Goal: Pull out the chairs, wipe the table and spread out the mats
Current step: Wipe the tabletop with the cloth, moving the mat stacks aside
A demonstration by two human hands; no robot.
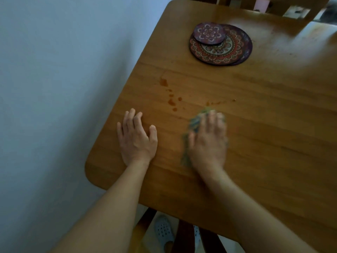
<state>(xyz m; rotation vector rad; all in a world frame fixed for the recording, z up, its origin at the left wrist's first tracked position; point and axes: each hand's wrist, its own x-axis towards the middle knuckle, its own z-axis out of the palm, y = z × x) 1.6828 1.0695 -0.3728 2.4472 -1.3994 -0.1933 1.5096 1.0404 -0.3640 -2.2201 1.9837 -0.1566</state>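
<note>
While left hand (135,138) lies flat, right hand (208,141) presses cloth (194,123).

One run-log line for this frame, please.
stage: wiping table | left hand: flat on table | right hand: pressing cloth, blurred | orange-brown spots: not yet wiped | round mats: stacked

A plain pale-blue wall (54,88) is seen left of the wooden table (255,125); a wooden chair back (273,8) is seen beyond it, w/ dim light throughout.
</note>
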